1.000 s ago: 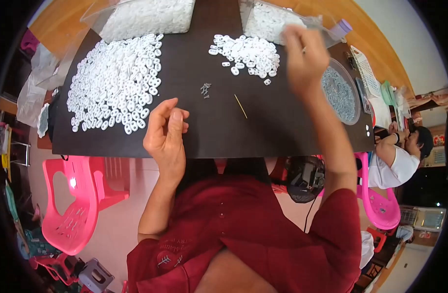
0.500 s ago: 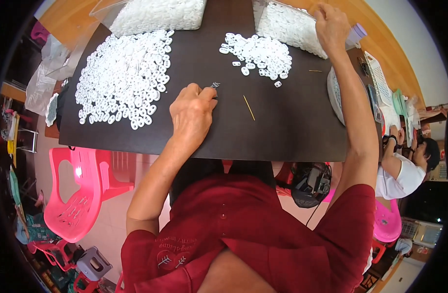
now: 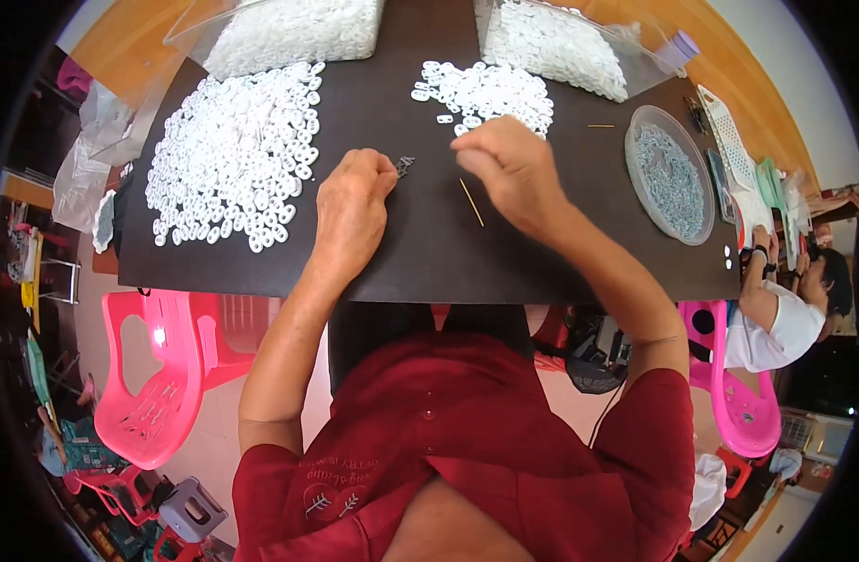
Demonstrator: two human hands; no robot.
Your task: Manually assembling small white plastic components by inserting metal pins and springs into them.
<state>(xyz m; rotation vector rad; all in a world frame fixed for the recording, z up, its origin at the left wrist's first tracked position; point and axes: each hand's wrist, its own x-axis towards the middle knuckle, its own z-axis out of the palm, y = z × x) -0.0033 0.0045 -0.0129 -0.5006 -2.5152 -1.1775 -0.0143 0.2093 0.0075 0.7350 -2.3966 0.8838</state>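
Black mat (image 3: 429, 253) covers the table; the person in a red shirt leans over its near edge. Left hand (image 3: 350, 201) rests on the mat, fingers curled in narrow, fingertips touching a few small dark metal pieces (image 3: 404, 166) lying just right of it. Whether any piece is pinched, cannot tell. Right hand (image 3: 509, 164) is raised just right of those pieces, fingers bunched close together; anything between them is hidden.

A thin wooden stick (image 3: 471, 201) lies on the mat between the two hands, partly under the right hand. Large spread of white plastic rings (image 3: 237, 155) on the left of the mat; smaller heap of white rings (image 3: 486, 94) far, just beyond the right hand. Two clear bags of white rings, one far left (image 3: 289, 28), one far right (image 3: 561, 42). Round clear dish of grey bits (image 3: 671, 173) sits at the right. Pink chair (image 3: 158, 375) near left, below the table. Another person (image 3: 776, 318) sits at the right edge.
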